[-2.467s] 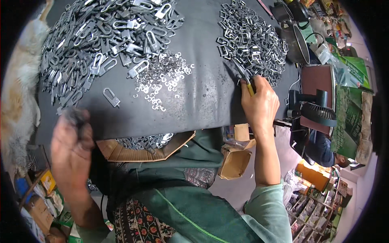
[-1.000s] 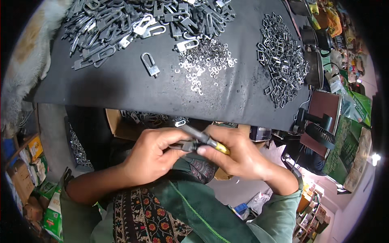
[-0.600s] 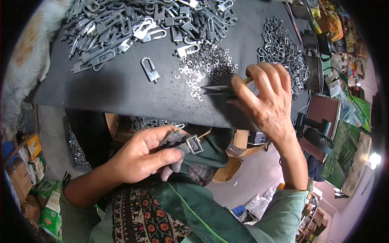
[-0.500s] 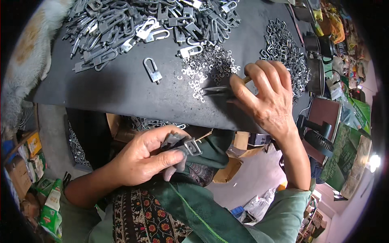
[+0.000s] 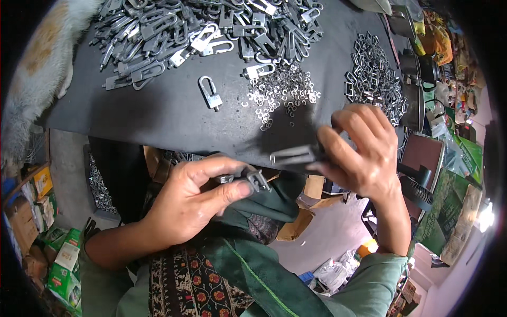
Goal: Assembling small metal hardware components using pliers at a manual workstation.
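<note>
Metal frame (image 5: 259,182) protruding rightward from left grip (image 5: 193,203), pliers (image 5: 304,156) in right grip (image 5: 364,150)

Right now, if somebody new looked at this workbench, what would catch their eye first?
Probably the big heap of looped metal pieces at the far side of the dark tabletop, left of centre, with white-and-orange fur along the picture's left edge. Next, perhaps the hands: the left hand grips a small metal part near the table's front edge, and the right hand holds pliers.
</note>
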Demonstrator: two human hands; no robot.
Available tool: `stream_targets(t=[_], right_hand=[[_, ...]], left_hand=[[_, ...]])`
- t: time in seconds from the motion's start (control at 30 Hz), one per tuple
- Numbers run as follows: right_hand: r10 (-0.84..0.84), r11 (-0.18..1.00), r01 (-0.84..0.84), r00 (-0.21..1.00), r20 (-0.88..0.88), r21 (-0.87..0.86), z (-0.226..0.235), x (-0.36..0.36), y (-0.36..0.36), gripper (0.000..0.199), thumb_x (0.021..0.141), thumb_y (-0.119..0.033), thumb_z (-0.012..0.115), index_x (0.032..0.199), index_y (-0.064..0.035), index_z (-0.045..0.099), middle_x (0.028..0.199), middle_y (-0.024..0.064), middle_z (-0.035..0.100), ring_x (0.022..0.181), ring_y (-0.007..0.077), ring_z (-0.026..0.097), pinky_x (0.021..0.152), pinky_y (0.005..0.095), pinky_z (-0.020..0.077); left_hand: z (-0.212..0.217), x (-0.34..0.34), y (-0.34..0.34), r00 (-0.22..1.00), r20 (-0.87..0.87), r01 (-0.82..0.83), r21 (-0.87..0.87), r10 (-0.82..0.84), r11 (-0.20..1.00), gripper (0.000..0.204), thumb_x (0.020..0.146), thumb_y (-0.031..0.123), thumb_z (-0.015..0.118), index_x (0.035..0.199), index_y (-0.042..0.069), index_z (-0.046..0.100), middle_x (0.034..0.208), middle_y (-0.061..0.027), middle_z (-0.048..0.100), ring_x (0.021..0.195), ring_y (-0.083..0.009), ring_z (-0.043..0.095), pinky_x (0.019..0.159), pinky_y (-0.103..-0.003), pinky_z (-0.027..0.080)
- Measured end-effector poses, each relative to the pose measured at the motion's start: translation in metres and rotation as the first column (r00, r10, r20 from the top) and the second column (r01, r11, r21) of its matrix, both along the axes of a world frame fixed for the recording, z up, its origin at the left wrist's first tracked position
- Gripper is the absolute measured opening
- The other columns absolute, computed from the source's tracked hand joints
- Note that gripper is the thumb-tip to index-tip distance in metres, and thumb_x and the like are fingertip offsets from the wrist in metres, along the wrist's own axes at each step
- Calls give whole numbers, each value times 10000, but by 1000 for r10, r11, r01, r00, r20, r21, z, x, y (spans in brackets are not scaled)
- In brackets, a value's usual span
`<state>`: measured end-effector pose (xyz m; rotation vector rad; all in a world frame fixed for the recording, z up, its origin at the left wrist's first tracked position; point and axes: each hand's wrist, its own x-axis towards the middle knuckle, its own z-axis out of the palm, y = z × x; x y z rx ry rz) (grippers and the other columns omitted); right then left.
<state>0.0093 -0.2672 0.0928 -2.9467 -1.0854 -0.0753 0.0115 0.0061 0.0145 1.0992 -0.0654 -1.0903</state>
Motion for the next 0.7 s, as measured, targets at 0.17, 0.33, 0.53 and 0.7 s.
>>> stream_targets(t=[0.17,0.33,0.53,0.7], right_hand=[[27,998,-23,997,-65,64,4,-9,5,441,751,-452,689,929,-53,623,811,89,552,743,282,597,622,395,460],[-10,998,18,992,-126,61,3,-14,9,432,755,-446,695,917,-53,618,818,88,549,754,284,594,635,392,464],[-63,996,71,987,-148,47,4,-25,12,427,749,-439,706,903,-51,614,800,82,537,740,277,584,632,393,466],[-179,983,185,951,-250,1,8,-47,21,400,745,-408,719,894,-51,616,799,79,540,720,269,574,626,403,463]], left_hand=[[8,3,-8,995,-95,3,8,-2,1000,197,944,116,644,1110,10,647,789,18,600,634,-40,486,551,-199,373],[7,-2,-12,998,-54,-20,8,20,1000,202,948,129,643,1111,10,647,794,18,600,641,-39,484,557,-196,372],[-2,-10,-15,999,7,-42,-31,42,999,212,955,155,640,1110,10,648,793,15,601,656,-41,480,571,-200,375],[-6,-12,-15,990,138,0,-11,1,1000,219,957,160,631,1109,4,646,790,14,605,639,-45,468,571,-203,370]])
